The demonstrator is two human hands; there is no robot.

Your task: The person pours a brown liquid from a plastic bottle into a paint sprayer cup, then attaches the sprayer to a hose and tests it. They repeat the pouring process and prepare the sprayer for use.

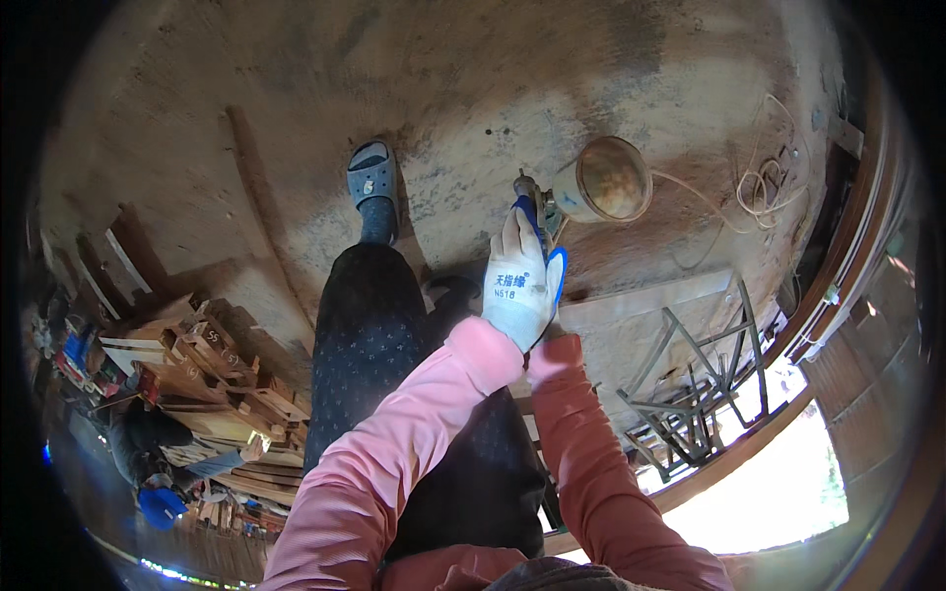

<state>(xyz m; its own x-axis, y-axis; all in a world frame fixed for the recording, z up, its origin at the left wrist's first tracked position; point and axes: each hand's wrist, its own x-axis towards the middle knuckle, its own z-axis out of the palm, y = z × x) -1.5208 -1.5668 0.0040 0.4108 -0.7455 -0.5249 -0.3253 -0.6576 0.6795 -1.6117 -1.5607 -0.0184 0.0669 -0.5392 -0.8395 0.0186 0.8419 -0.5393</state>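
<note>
My left hand (515,286), in a white work glove with a blue-coated palm, is closed over a tool that looks like a spray gun (528,187). The tool's metal tip points away from me. Beside the tip, on the right, sits a pale round cup (583,187), open at the top, with a beige, mottled inside; it appears joined to the tool. My right forearm (581,424), in a pink sleeve, reaches to the same spot. The right hand lies beneath the left one, its fingers hidden.
A thin pale hose or cord (759,202) curls across the stained floor on the right. Metal frames (700,394) stand at the right, by a bright opening. Stacked wooden pieces (217,364) lie at left, where another person in a blue cap (161,505) works. My sandalled foot (372,175) is ahead.
</note>
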